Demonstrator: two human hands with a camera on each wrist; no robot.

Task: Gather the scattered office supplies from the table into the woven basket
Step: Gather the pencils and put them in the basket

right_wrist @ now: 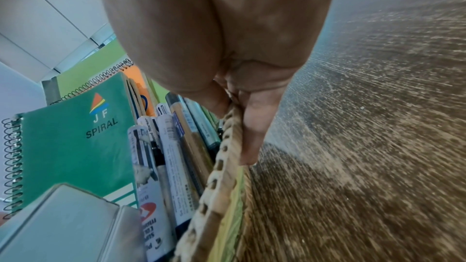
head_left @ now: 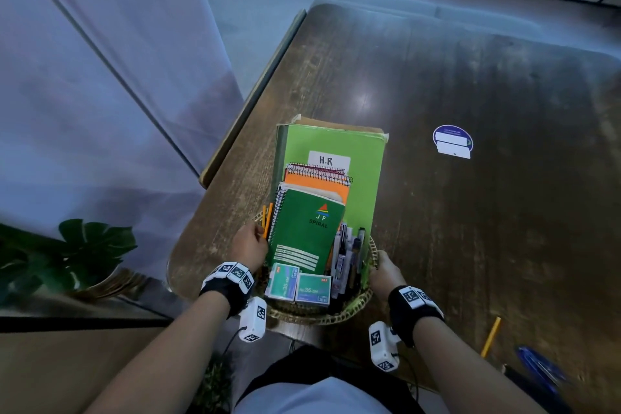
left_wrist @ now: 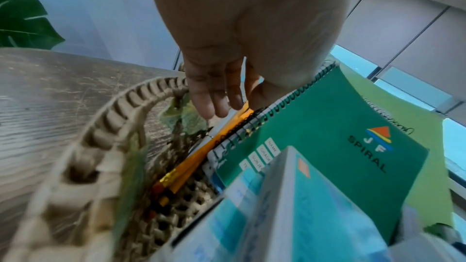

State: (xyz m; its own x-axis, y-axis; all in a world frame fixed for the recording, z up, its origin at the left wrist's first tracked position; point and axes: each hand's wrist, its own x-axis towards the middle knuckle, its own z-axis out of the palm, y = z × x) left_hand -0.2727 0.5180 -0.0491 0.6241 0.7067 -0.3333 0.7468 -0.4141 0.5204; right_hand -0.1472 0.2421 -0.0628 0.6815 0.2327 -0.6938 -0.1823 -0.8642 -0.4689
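Note:
The woven basket (head_left: 336, 316) stands at the table's near edge. It holds a large green folder (head_left: 363, 151), a green spiral notebook (head_left: 307, 232), two staple boxes (head_left: 297, 286), several pens (head_left: 349, 252) and orange pencils (head_left: 267, 217). My left hand (head_left: 250, 245) reaches in at the left rim (left_wrist: 113, 119). Its straight fingers (left_wrist: 214, 103) touch the pencils (left_wrist: 201, 152) beside the notebook (left_wrist: 327, 136). My right hand (head_left: 386, 270) pinches the right rim (right_wrist: 221, 166), thumb inside by the pens (right_wrist: 171, 146), fingers (right_wrist: 254, 127) outside. A yellow pencil (head_left: 490, 336) and a blue pen (head_left: 537, 366) lie on the table at the near right.
A round blue sticker (head_left: 453, 141) lies flat on the dark wooden table (head_left: 470, 228) to the right of the folder. A leafy plant (head_left: 67, 252) stands off the table's left side. A glass partition rises at the left.

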